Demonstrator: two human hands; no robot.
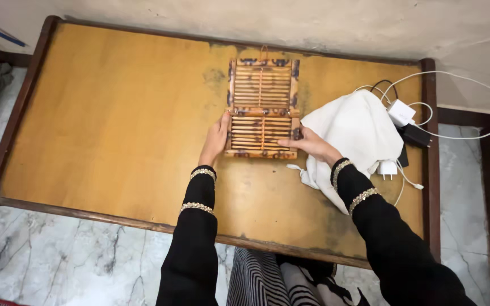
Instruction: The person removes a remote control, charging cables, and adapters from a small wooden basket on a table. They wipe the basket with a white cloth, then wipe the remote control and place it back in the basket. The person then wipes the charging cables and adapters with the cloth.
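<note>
Two hands hold a small bamboo box lying open on a wooden worktop.

The worktop (114, 113) is yellow-brown with a dark raised rim, standing on a marble floor (58, 255). The left hand (216, 139) presses flat against the left edge of the bamboo box (262, 107), fingers closed on its side. The box sits near the worktop's middle, its slatted lid folded back toward the wall. The right hand (307, 143) grips the box's right front corner. Just beside it lies a white cloth (353, 130), then white chargers (401, 112) with tangled cables (472, 85).
</note>
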